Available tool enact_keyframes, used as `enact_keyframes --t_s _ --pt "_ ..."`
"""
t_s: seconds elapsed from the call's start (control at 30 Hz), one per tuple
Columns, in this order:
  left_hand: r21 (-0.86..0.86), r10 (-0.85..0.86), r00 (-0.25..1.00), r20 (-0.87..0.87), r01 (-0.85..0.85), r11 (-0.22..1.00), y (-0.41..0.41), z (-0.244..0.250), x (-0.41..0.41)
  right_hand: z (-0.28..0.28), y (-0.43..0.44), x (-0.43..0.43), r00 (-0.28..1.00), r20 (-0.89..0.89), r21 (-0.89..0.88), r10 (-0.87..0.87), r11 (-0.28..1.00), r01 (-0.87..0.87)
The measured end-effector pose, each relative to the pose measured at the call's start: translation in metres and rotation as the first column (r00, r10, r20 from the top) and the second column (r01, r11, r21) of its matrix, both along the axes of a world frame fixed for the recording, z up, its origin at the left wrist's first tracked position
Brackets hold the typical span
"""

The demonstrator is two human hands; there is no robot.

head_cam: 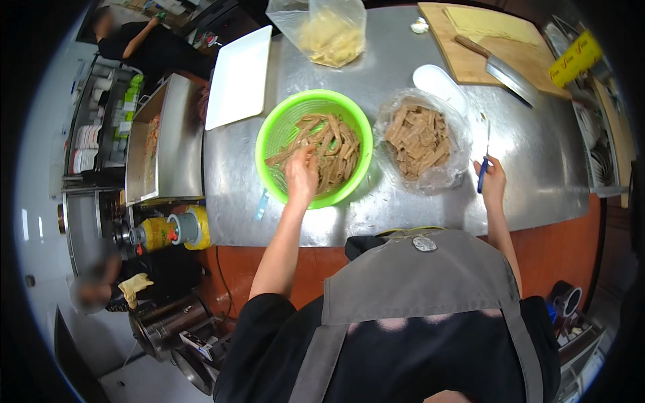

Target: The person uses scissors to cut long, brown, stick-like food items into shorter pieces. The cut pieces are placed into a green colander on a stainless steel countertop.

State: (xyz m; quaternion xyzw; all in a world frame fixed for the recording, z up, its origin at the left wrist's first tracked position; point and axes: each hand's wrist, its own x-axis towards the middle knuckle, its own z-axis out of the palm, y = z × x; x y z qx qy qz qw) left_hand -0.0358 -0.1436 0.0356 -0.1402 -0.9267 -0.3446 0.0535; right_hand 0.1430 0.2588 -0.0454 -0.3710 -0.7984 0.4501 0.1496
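My left hand (302, 174) reaches into a green plastic colander (367, 151), its fingertips on brown strips of food (335, 146), perhaps meat. Whether the fingers grip a strip cannot be made out. Right of the colander, a clear plastic bag (458, 151) lies spread around a pile of brown pieces (418, 141). My right hand (493, 179) holds a small tool with a blue handle (482, 176) and a thin metal shaft, pointing away from me, above the steel table (544, 166). A white oval dish (441, 85) lies beyond the bag.
A cleaver (509, 78) rests on a wooden cutting board (471, 60) with a pale yellow sheet (494, 25). A white tray (239, 78) and a bag of yellowish food (332, 35) lie at the far side. Two people, one wearing a pale glove (135, 287), are at the left.
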Motion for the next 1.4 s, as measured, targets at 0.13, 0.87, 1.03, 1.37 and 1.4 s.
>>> enact_keyframes --t_s 0.13,0.87,1.03,1.37,1.4 --pt "-0.188 0.054 0.996 -0.078 -0.068 0.98 -0.025 -0.018 -0.03 0.014 0.009 0.008 0.924 0.377 0.459 -0.057 0.878 -0.134" --pt "0.298 -0.18 0.975 -0.134 0.213 0.931 0.054 0.034 0.004 0.103 -0.181 -0.116 0.797 -0.459 -0.464 0.393 0.659 -0.592" --pt "0.279 -0.252 0.966 -0.059 0.258 0.925 0.043 0.04 0.037 0.112 -0.235 -0.134 0.733 -0.518 -0.389 0.442 0.642 -0.661" --pt "-0.09 -0.113 0.989 -0.093 0.105 0.99 -0.057 -0.021 0.018 0.126 -0.238 -0.134 0.783 -0.588 -0.526 0.204 0.638 -0.562" --pt "-0.231 -0.075 0.963 -0.26 0.013 0.973 -0.07 -0.029 0.006 0.124 -0.24 -0.132 0.784 -0.583 -0.525 0.213 0.638 -0.564"
